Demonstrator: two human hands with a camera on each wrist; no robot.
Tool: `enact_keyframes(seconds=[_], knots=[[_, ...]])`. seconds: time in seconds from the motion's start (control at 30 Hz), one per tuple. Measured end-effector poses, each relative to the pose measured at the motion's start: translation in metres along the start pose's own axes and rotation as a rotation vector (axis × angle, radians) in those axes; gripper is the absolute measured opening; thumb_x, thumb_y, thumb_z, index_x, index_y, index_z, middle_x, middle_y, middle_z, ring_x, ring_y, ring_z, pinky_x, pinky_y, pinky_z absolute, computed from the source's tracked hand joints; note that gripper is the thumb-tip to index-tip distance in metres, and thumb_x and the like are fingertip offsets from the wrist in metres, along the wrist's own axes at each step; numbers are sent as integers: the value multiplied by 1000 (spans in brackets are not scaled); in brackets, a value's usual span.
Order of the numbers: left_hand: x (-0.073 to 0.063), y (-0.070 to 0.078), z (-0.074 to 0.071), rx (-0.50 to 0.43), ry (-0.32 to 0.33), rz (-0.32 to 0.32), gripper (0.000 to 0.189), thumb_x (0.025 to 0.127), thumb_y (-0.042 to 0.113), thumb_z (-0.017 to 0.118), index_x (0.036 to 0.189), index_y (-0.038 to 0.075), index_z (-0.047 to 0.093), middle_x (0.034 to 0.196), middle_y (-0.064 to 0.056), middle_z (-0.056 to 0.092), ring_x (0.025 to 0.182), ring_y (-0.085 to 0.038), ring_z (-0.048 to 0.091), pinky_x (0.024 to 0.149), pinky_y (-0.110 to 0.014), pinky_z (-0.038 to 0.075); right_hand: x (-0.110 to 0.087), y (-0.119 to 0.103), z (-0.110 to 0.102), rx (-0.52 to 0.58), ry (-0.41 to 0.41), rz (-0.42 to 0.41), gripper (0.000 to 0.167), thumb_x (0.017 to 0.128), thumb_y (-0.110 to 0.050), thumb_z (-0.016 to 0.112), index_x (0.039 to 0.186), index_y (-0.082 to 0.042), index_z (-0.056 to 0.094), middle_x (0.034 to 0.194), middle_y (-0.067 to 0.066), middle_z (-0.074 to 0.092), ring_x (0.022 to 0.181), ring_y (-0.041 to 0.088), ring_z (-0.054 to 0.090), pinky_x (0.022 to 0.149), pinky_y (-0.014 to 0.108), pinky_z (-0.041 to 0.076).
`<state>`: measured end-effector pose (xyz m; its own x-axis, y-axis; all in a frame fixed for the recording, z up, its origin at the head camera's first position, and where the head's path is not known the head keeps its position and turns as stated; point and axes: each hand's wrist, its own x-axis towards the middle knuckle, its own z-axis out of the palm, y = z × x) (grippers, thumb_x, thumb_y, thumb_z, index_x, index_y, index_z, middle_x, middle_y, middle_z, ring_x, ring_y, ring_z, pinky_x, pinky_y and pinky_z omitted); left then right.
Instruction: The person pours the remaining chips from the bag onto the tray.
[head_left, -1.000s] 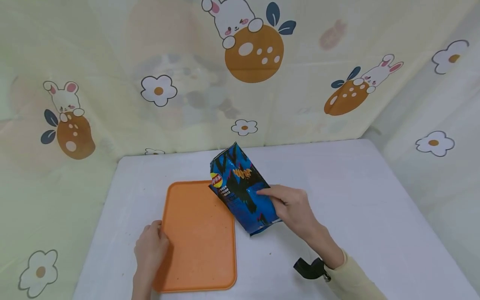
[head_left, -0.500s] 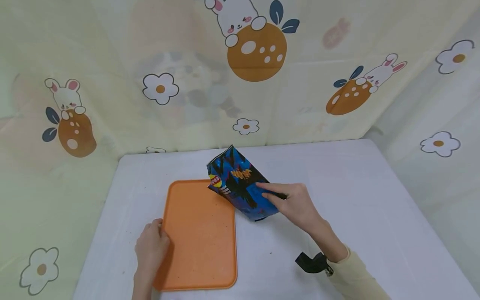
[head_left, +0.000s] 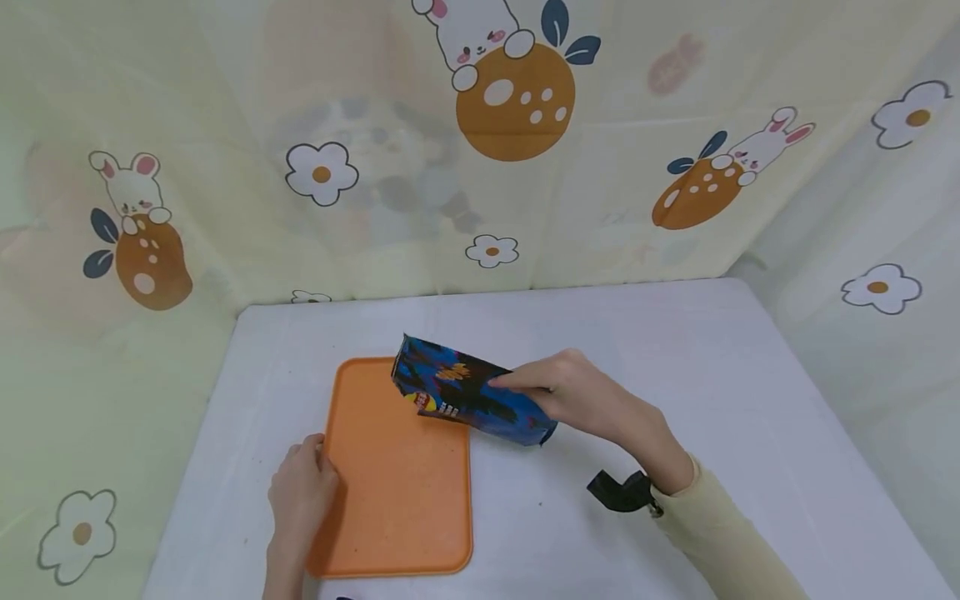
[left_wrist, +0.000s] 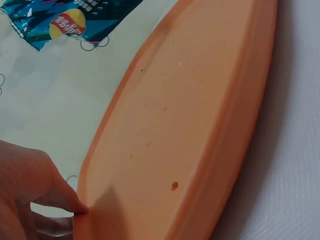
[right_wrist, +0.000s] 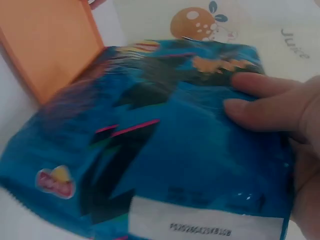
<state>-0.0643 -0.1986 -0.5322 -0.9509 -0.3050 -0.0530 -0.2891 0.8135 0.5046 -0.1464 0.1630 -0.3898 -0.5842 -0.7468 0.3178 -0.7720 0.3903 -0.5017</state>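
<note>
Now I have the right hand [head_left: 581, 390] clamped on the blue packet [head_left: 461, 390], two digits slightly apart on its printed face, the others mostly hidden. The packet slants over the far right corner of the orange tray [head_left: 397, 500]. My left hand [head_left: 302, 492] pinches the tray's left rim above the white table [head_left: 675, 342].

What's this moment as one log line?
left hand: grips edge of orange rectangular plastic tray; right hand: holds blue-black foil snack bag; bag: overlaps tray's far-right corner in head view
</note>
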Motion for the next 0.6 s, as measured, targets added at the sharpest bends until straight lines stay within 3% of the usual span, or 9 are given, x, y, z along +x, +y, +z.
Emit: enact_keyframes(seconds=[0.2, 0.33, 0.5, 0.6], knots=[[0, -4, 2, 3, -1, -1, 35, 96, 3, 52, 128, -8, 62, 105, -29, 67, 82, -41, 67, 69, -54, 55, 17, -14, -6, -5, -201, 16, 39, 95, 15, 55, 121, -5, 76, 117, 9, 77, 99, 19, 76, 72, 19, 54], [0, -5, 2, 7, -1, 0, 35, 97, 3, 52, 129, -7, 62, 104, -28, 68, 83, -40, 67, 69, -53, 55, 27, -22, -6, -42, -282, 14, 44, 93, 18, 52, 122, -5, 76, 116, 10, 77, 81, 10, 73, 67, 17, 49], [0, -4, 1, 1, 4, 5, 36, 96, 2, 53, 129, -7, 62, 105, -29, 68, 82, -41, 67, 69, -54, 55, 37, -28, -8, -92, -350, -4, 45, 91, 19, 51, 120, -5, 77, 111, 11, 78, 61, 0, 53, 57, 15, 37], [1, -4, 0, -10, 10, 26, 36, 95, 2, 53, 129, -8, 63, 104, -29, 68, 81, -41, 67, 66, -53, 55, 41, -30, -10, -121, -341, -15, 47, 89, 21, 52, 119, -5, 77, 113, 11, 78, 62, 2, 56, 54, 15, 31]])
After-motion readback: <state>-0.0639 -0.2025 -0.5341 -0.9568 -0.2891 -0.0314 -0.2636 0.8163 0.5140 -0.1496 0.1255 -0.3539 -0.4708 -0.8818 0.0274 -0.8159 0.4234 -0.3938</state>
